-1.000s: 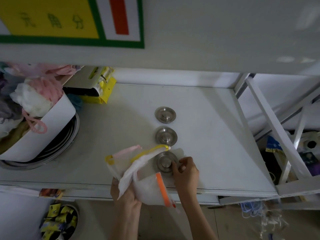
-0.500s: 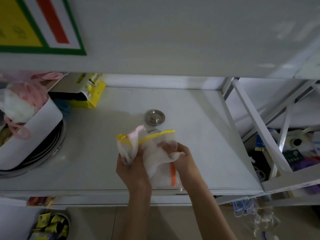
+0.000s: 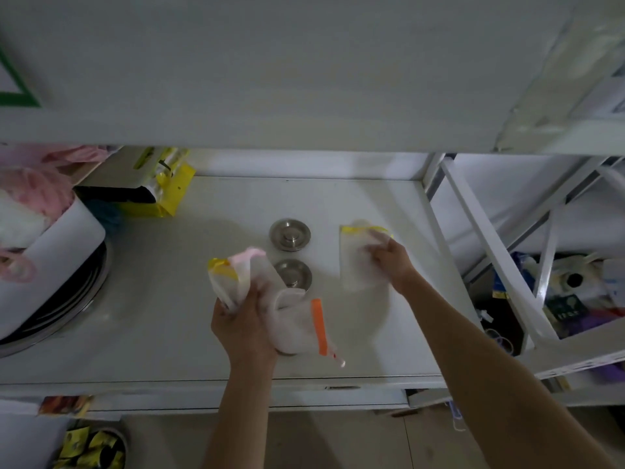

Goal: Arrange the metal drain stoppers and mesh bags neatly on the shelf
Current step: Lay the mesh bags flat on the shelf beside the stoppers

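Observation:
Two round metal drain stoppers lie in a line on the white shelf (image 3: pixel 162 299): the far stopper (image 3: pixel 289 234) in full view, the near stopper (image 3: pixel 293 273) partly behind a bunch of mesh bags. My left hand (image 3: pixel 245 324) is shut on that bunch of white mesh bags (image 3: pixel 270 299), which have yellow, pink and orange trims. A third stopper is hidden behind them. My right hand (image 3: pixel 392 258) presses a single yellow-trimmed mesh bag (image 3: pixel 355 262) flat on the shelf, right of the stoppers.
A white bin of pink and white items (image 3: pixel 50 245) stands on stacked metal basins (image 3: pixel 67 309) at the left. A yellow package (image 3: pixel 162 187) sits at the back left. White slanted frame bars (image 3: pixel 490 252) and a cluttered side shelf are at the right.
My right hand has pulled one yellow-trimmed bag out of the bunch and carried it right, down onto the shelf. My left hand keeps the rest. The second stopper has come into view again.

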